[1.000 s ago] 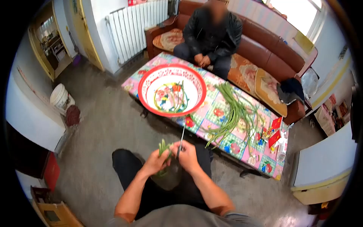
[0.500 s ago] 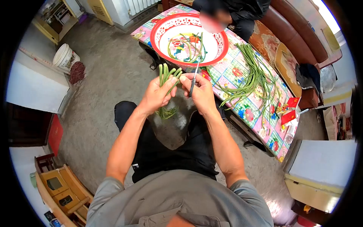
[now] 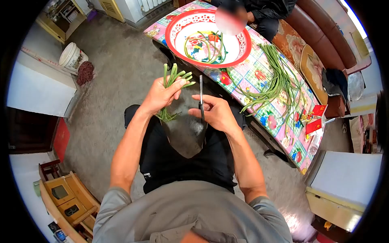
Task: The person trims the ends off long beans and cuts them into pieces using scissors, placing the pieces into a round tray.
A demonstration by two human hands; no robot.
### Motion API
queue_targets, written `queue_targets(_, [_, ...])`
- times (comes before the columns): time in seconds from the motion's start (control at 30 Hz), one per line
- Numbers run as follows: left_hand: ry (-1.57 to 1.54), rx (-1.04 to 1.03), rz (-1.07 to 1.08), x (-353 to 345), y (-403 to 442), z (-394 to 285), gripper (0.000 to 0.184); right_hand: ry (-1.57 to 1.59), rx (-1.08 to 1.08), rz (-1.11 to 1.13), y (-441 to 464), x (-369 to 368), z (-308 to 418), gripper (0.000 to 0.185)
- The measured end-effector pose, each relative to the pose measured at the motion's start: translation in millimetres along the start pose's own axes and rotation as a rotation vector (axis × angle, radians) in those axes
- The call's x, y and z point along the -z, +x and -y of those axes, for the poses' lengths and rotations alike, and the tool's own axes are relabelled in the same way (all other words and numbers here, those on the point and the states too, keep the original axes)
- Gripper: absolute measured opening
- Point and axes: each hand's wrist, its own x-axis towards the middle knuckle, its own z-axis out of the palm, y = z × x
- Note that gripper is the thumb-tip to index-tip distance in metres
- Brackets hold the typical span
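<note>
My left hand (image 3: pixel 164 94) is closed around a bundle of green long beans (image 3: pixel 173 75). Their cut-looking ends fan out above the fingers, and thin tips (image 3: pixel 167 116) hang below the palm. To the right, my right hand (image 3: pixel 215 112) grips a dark-handled small knife (image 3: pixel 201 87) with its narrow blade pointing up, apart from the bundle. A red-rimmed white basin (image 3: pixel 172 46) stands on the table ahead, with several long beans (image 3: pixel 208 60) curled inside. Right of it, a large heap of long beans (image 3: pixel 275 77) lies on the tablecloth.
The patterned table (image 3: pixel 265 121) stands ahead and to the right, with small red flags (image 3: pixel 314 126) near its end. Across it a person in dark clothes (image 3: pixel 269 14) sits by a brown sofa (image 3: pixel 316 28). A white bucket (image 3: pixel 72 56) stands on the floor at left.
My hands have moved apart. The left, with the bean bundle, shifted slightly left; the right dropped lower with the knife, away from the bean ends. The view has shifted slightly.
</note>
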Motion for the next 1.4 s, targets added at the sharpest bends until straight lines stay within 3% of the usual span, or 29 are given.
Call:
queue_targets(0.3, [0.131, 0.021, 0.014, 9, -3, 2, 0.026, 0.247, 0.01, 0.127, -7, -15, -1, 0.045])
queue_targets(0.53, [0.127, 0.063, -0.02, 2, -9, 2, 0.026, 0.225, -0.028, 0.118, -8, -18, -4, 0.041])
queue_targets(0.8, [0.124, 0.104, 0.073, 6, -9, 7, 0.04, 0.259, -0.01, 0.049, -8, -23, -14, 0.035])
queue_targets(1.4, [0.037, 0.191, 0.092, 7, -10, 2, 0.034, 0.251, -0.081, 0.046, -12, -27, -7, 0.03])
